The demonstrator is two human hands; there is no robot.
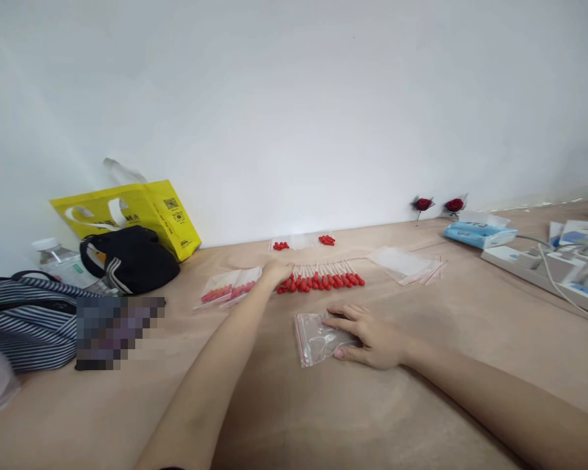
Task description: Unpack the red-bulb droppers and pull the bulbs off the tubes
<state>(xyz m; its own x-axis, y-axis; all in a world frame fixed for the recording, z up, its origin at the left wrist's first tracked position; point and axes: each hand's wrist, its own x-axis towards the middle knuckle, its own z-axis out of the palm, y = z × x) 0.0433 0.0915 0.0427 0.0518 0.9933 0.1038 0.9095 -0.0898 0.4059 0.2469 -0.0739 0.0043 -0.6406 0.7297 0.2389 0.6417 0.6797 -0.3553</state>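
Note:
My left hand (277, 270) reaches forward to the left end of a row of white sticks with red tips (326, 281), laid side by side. Its fingers are too small and partly hidden to show whether they grip one. My right hand (370, 334) lies with fingers spread on a clear zip bag (316, 343) with a red strip along its left edge. No contents show in that bag. Beside my left forearm are filled zip bags (218, 290) with red-tipped pieces inside.
Bags with red tips (326, 240) lie by the wall, and flat bags (404, 264) to the right of the row. At left stand a yellow bag (176, 222), a black cap-like item (137, 258) and a bottle (61, 261). A tissue pack (480, 234) and power strip (519, 261) sit right.

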